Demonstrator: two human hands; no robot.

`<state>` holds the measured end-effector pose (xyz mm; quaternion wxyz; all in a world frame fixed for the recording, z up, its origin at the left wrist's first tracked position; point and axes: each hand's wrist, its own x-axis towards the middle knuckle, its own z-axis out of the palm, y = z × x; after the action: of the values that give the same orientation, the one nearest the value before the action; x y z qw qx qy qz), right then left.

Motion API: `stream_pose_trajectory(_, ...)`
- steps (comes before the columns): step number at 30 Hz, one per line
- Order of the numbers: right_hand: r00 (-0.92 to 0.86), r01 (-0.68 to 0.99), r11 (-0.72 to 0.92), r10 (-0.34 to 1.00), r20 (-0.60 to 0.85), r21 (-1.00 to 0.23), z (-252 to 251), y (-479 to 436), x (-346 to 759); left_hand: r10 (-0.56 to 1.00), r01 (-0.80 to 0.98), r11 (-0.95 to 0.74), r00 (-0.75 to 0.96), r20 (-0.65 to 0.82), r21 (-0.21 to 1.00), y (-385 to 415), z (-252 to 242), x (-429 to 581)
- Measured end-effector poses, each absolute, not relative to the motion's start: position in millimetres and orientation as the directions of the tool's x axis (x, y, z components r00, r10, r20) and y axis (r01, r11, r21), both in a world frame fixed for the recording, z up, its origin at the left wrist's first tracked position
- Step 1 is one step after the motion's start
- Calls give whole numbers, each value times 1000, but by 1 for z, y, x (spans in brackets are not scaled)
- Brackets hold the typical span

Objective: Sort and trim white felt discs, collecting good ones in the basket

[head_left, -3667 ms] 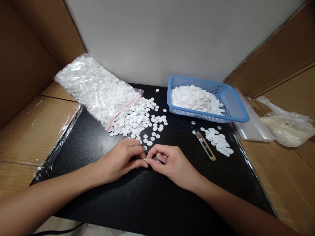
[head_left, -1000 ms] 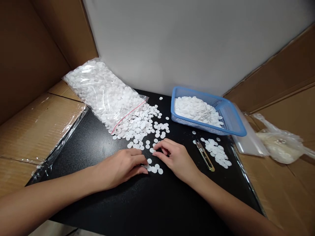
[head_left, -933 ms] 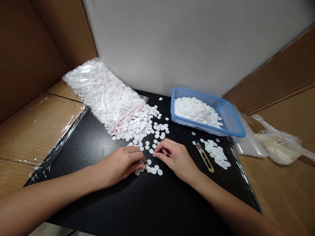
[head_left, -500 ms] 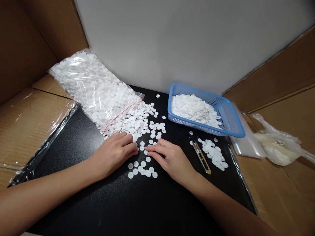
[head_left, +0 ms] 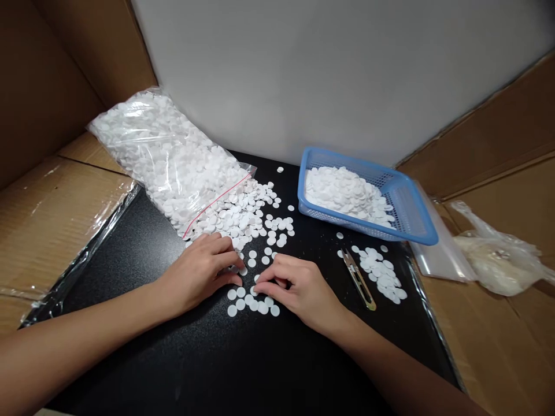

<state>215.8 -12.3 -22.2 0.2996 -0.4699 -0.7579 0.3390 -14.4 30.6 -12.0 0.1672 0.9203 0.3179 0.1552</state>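
right hand (head_left: pixel 299 286) is back from its flat reach — fingers now curl over small disc cluster (head_left: pixel 254 303), grip unclear. left hand (head_left: pixel 202 271) flat, open, on spilled discs (head_left: pixel 243 214) — hands apart.

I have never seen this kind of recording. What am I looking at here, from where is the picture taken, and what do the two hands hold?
There is no machine: these are a person's two bare hands, filmed by a camera worn on the head, looking forward and down. The left hand lies with its fingertips on loose white discs on a black table. The right hand curls its fingers over a small group of the same discs; whether it pinches one cannot be told. Behind the left hand a clear bag spills more discs. At the right are a blue basket with discs in it, a pair of thread snips and another small heap of discs. Cardboard surrounds the table.
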Motion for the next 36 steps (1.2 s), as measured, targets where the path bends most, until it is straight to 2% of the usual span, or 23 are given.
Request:
stream_pose_trajectory(5,-299,552,315,939,169,-772,-20,-8,217,525,496,-851,811,256,174,30,-8,-12)
stream_pose_trajectory(8,-398,626,413,899,184,-661,-21,-1,217,468,461,-882,838,282,94,28,-5,-10)
stream_pose_trajectory(10,-488,691,490,858,157,-531,-21,5,216,515,484,-857,815,266,175,26,-5,-10)
stream_pose_trajectory(12,-542,720,540,830,132,-436,-21,10,216,593,510,-785,783,187,352,23,-4,-10)
stream_pose_trajectory(14,-558,707,550,820,127,-445,-20,14,216,648,530,-692,756,97,490,21,-4,-12)
stream_pose_trajectory(15,-554,690,542,822,132,-479,-19,14,216,664,539,-660,744,71,523,20,-4,-12)
stream_pose_trajectory(20,-513,582,466,846,145,-666,-18,9,219,708,560,-590,705,40,582,24,-4,-17)
stream_pose_trajectory(24,-512,506,383,855,88,-773,-16,6,223,732,533,-562,676,81,632,32,-4,-24)
stream_pose_trajectory(28,-465,550,345,883,65,-761,-16,6,228,731,523,-573,675,105,631,35,-3,-31)
stream_pose_trajectory(36,-543,543,410,837,66,-733,-17,3,223,640,515,-663,767,55,543,26,-4,-24)
